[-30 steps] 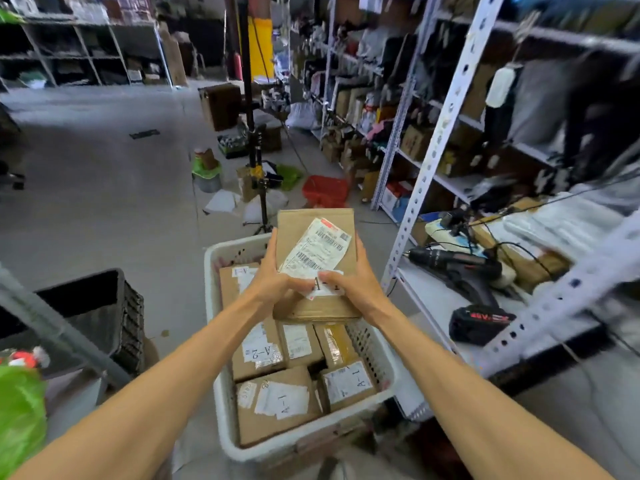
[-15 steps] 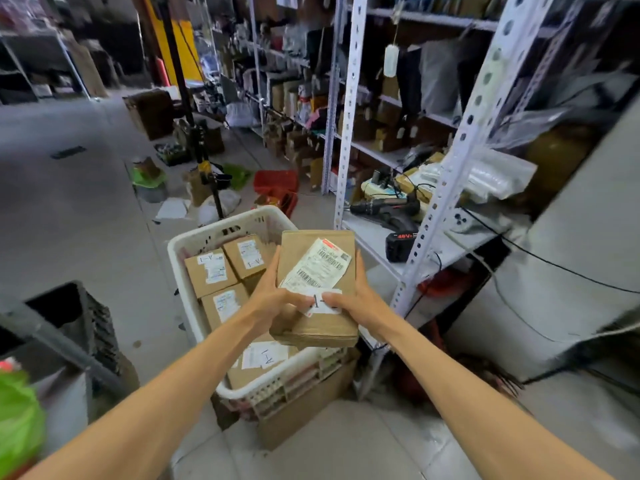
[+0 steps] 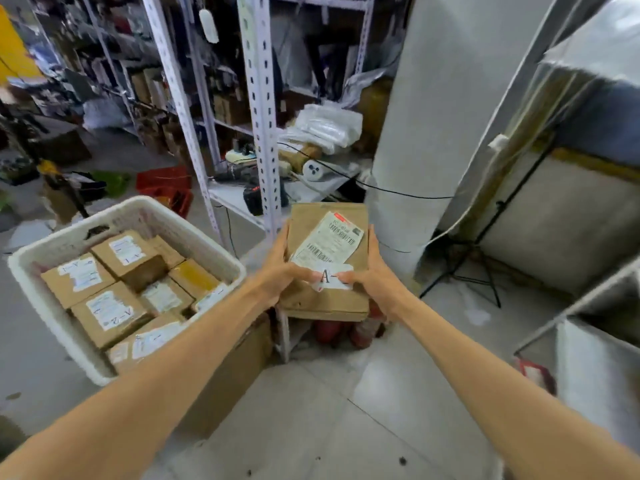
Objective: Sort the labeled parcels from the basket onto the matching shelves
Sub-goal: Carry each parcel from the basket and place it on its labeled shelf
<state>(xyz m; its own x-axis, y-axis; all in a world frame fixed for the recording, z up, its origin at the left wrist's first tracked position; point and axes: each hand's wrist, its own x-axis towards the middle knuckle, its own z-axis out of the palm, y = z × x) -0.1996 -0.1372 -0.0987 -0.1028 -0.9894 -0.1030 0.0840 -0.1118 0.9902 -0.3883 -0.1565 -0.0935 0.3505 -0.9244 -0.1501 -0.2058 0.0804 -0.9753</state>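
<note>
As left hand [image 3: 277, 276], right hand [image 3: 378, 283] grip one parcel [image 3: 329, 304], one basket [image 3: 138, 208], roughly eight inside.

Operator: List the items at floor level, upper left.
Technician: A red crate [image 3: 162, 181] sits on the grey floor [image 3: 311, 427]. A green bag [image 3: 114, 181] lies near it, to the left.
Operator: And at centre?
Technician: A white pillar [image 3: 415, 133] stands upright, and a black cable [image 3: 408, 195] runs across its face. Clear plastic bags [image 3: 329, 128] are stacked left of the pillar. A black battery pack [image 3: 252, 201] sits below them.
Operator: Right of the pillar?
Technician: A black tripod [image 3: 479, 243] stands with its legs spread, beside a grey covered panel [image 3: 561, 220].
</note>
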